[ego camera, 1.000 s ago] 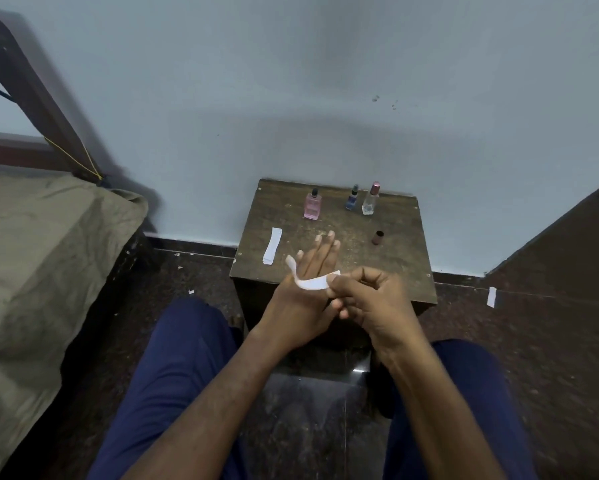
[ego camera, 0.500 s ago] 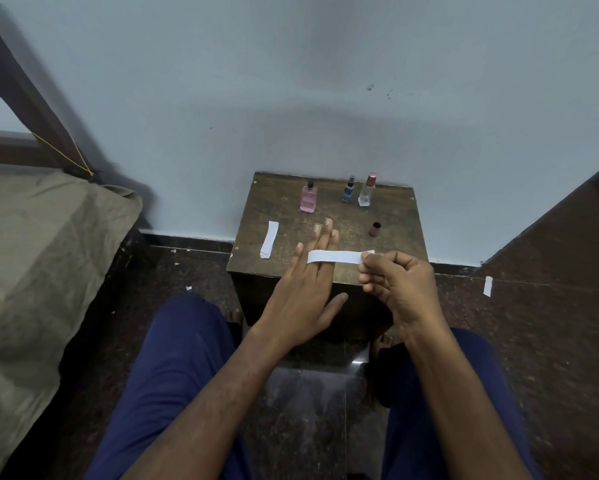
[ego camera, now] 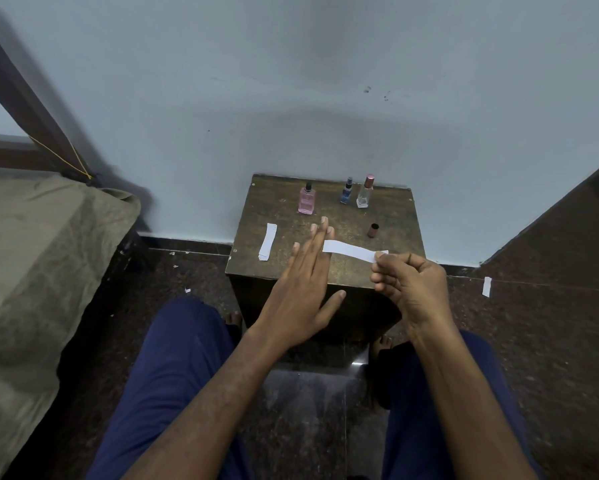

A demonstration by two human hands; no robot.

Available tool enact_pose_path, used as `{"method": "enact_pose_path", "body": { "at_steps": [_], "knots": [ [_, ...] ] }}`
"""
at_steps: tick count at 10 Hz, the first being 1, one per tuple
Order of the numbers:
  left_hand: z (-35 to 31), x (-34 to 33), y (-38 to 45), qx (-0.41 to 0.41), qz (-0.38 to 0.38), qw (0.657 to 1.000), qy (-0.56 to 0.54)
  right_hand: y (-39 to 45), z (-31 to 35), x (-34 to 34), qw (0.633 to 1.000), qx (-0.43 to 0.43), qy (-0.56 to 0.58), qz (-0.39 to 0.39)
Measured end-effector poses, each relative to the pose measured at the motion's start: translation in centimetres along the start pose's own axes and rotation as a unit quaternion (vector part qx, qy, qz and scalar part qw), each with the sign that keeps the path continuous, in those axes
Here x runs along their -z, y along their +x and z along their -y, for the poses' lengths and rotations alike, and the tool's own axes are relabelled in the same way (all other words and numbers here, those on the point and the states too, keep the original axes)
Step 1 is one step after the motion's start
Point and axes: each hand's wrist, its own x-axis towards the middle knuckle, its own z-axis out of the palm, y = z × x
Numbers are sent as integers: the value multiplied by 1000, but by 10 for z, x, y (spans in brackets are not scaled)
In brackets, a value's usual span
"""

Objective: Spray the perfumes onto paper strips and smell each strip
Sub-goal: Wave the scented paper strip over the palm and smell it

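Note:
My right hand (ego camera: pixel 410 289) pinches one end of a white paper strip (ego camera: pixel 351 251), which stretches left over the small wooden table (ego camera: pixel 388 271). My left hand (ego camera: pixel 301 289) is flat with fingers extended, and its fingertips meet the strip's free end. At the back of the table stand a pink perfume bottle (ego camera: pixel 306 199), a small blue bottle (ego camera: pixel 346 191) and a clear bottle with a pink cap (ego camera: pixel 365 192). A small stack of white strips (ego camera: pixel 268 241) lies at the table's left side. A loose brown cap (ego camera: pixel 373 230) stands on the right side.
A bed with an olive cover (ego camera: pixel 38 271) fills the left. A dark sloping panel (ego camera: pixel 561 230) rises at the right. A paper scrap (ego camera: pixel 486 286) lies on the dark floor to the right. My knees in blue trousers (ego camera: pixel 173 368) sit before the table.
The strip lay curled over my left hand; my right hand has drawn it out to the right until straight. My left hand has flattened and moved forward over the table.

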Motion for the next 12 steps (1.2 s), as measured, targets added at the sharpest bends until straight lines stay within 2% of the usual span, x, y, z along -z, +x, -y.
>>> {"method": "enact_pose_path", "body": {
  "at_steps": [1, 2, 3, 4, 5, 6, 7, 8, 9, 10, 11, 12],
  "knots": [
    [2, 0, 1, 13, -9, 999, -32, 2, 1, 3, 1000, 6, 0, -5],
    [3, 0, 0, 49, -19, 992, -114, 5, -2, 6, 1000, 16, 5, -19],
    [1, 3, 3, 171, -24, 944, -280, 4, -1, 9, 992, 73, -95, -28],
    [2, 7, 11, 308, -45, 797, -518, -12, 14, 12, 974, 69, 9, 218],
    [8, 10, 14, 348, -47, 652, -672, -36, 34, 4, 772, 24, 304, 557],
    [9, 11, 13, 328, -17, 555, -765, -38, 33, -7, 820, 28, 213, 531],
    [7, 14, 15, 298, -21, 500, -813, -32, 24, -12, 939, 127, -231, 221],
    [12, 17, 16, 292, -37, 499, -815, -31, 34, 7, 922, 47, 68, 378],
    [16, 20, 17, 294, -65, 517, -801, -28, 31, 14, 818, -66, 332, 466],
    [16, 24, 18, 288, -66, 513, -806, -13, 10, 4, 961, 8, 19, 276],
    [14, 25, 18, 301, -71, 599, -739, 2, -11, 9, 866, 184, -463, 53],
    [14, 21, 13, 247, -116, 856, -439, 7, -18, 12, 886, 174, -418, 101]
  ]
}}
